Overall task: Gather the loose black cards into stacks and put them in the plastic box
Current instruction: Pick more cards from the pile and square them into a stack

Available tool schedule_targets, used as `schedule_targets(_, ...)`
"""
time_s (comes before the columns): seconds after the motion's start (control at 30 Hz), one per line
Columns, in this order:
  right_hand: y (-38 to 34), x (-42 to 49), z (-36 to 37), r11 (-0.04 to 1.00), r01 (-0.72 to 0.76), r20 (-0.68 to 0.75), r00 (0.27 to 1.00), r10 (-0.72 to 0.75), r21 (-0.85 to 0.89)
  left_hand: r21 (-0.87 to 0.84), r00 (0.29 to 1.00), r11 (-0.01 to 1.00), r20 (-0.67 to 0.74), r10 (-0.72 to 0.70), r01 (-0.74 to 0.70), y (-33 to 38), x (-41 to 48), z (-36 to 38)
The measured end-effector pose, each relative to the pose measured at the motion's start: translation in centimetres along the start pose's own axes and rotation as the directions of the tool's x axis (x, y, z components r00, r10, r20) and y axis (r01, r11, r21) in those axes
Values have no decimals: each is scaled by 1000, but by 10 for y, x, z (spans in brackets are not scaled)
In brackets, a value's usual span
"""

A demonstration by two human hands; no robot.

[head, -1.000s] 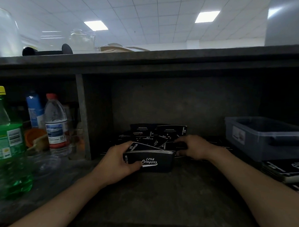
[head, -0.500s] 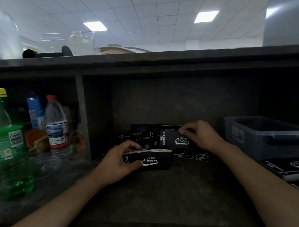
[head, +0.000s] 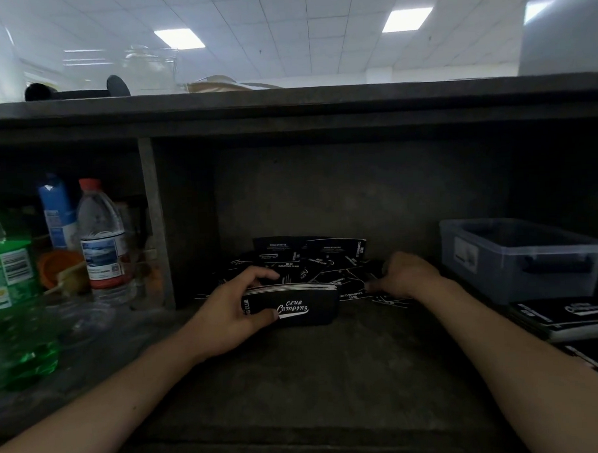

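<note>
Closest to me is the dark shelf (head: 297, 380), and both arms reach in over it. Down on the right side, near me, some neat piles (head: 565, 317) of black cards lie on the shelf, outside the box. I think those are made but not put away yet. A little farther in, my left hand (head: 233, 318) holds a thick stack (head: 294, 303) of black cards up on its edge, thumb in front and fingers curled over the top. The stack looks tidy and quite full. Just past it and to the right, my right hand (head: 406, 276) is down on the mess of loose cards (head: 312, 260). Its back faces me and hides the fingers, so I cannot tell if it has pinched a card or is only touching them. The loose cards sit behind the stack, and many of them lie every which way or lean on the back wall. Off to the right, apart from the cards, is the plastic box (head: 518, 258). Its walls are cloudy, and I cannot see any cards inside. So I think the job is about half done: some cards are stacked, lots are still loose, and nothing seems to be in the box yet. A green bottle (head: 9, 290) and a water bottle (head: 101, 245) stand on the left, out of the way.
</note>
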State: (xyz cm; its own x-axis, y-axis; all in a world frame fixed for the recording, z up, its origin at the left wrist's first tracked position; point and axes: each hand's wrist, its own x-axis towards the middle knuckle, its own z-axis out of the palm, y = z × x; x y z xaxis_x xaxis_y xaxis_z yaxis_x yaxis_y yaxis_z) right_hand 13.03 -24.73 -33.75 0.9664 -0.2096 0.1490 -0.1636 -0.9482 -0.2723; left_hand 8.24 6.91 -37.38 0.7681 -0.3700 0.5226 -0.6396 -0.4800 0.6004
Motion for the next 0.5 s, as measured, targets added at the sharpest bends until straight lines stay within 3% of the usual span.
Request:
schedule_targets(0.07,-2,1,2,999,-39,56,998,37,27,17,1000,1000,4,15,-15,0,0,0)
schedule_targets(0.2,-6,0,-4,986,-92,15,996,91,143,30,999,999,12,33,-33,1,-1,-1)
schedule_targets(0.3,-5,-2,-9,982,-53,-17,998,56,179,50,999,998,16,36,-37,2,-1,-1)
schedule_targets(0.4,-4,-4,-15,969,-36,-145,987,73,245,64,999,997,15,44,-45,2,-1,-1)
schedule_targets(0.5,-4,-6,-19,979,-54,-314,942,115,197,67,999,997,9,38,-39,3,0,0)
